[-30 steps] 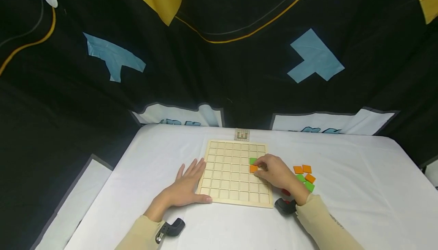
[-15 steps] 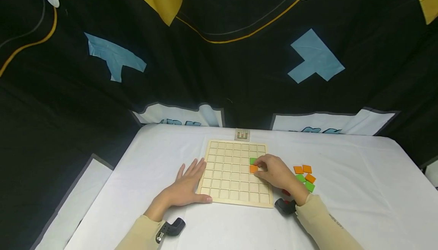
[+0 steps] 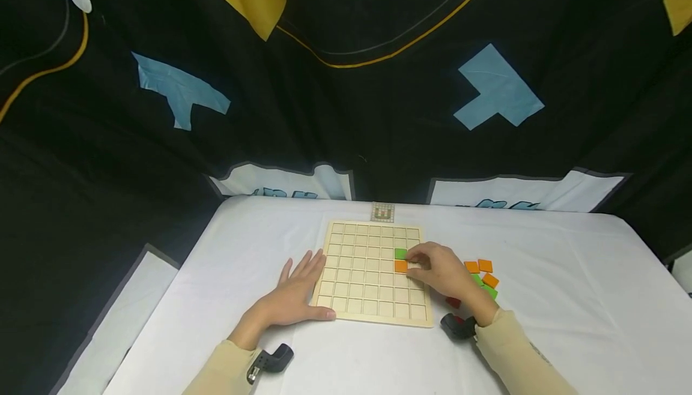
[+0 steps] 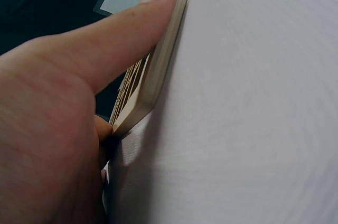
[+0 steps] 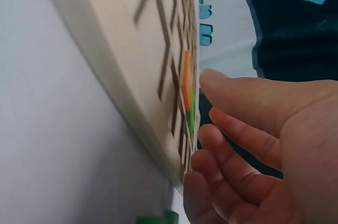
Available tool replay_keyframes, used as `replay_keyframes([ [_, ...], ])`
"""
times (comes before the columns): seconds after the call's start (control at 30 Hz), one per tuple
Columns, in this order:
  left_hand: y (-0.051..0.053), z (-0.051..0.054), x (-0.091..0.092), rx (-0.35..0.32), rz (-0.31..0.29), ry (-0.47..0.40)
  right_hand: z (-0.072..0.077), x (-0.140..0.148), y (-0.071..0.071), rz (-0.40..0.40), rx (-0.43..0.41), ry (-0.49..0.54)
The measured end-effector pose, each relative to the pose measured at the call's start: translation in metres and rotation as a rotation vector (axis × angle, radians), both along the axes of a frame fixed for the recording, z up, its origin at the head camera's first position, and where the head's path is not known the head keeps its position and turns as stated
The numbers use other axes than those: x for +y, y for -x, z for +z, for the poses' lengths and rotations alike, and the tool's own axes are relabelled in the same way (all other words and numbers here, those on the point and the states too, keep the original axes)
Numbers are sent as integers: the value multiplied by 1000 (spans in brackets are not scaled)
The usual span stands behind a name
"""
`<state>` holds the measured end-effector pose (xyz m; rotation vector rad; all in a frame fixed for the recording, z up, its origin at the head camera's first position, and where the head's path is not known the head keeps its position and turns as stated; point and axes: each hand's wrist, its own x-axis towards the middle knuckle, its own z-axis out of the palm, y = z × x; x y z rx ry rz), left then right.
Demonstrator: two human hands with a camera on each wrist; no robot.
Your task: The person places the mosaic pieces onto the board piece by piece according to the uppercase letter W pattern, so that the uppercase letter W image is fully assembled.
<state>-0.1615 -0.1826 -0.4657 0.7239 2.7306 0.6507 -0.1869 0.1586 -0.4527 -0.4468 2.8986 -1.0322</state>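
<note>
Right hand (image 3: 440, 270) beside a green tile (image 3: 400, 254) and an orange tile (image 3: 400, 266) on the wooden board (image 3: 357, 275)

The right hand is bent with a moderate gap between thumb and fingers, and the right wrist view shows nothing held in it. Its fingertips are just beside the 2 tiles; contact with them cannot be told. From this hand, the orange tile lies at 9 o'clock and the green tile at 10 o'clock. Each sits flat in its own square of the board's grid, the green at 12 o'clock of the orange.

At 9 o'clock of the board, the left hand (image 3: 292, 296) is spread wide and holds nothing, its fingertips at the board's side and its thumb across the near corner of the rim.

Farther out, at 3 o'clock of the right hand, lie 3 loose orange tiles (image 3: 472, 267) and 2 loose green tiles (image 3: 490, 291), partly covered by the wrist. A red tile (image 3: 453, 302) lies at 5 o'clock of that hand, near a black wrist camera (image 3: 454, 328).

At 12 o'clock of the board, a small patterned card (image 3: 382, 212) lies on the white-covered table (image 3: 270, 227). Beyond the table hangs a dark curtain (image 3: 346, 125) with blue and yellow shapes.
</note>
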Motion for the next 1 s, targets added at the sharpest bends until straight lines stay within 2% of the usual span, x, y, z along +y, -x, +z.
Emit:
replay_keyframes([
  [0.47,2,1,-1,5,1,-4,20,34,-5,-47,41,71],
  [0.73,1,-1,0,0,-1,-8,24,59,-12,-94,73,72],
  [1.0,0,-1,0,2,-1,1,21,78,-13,-134,39,88],
])
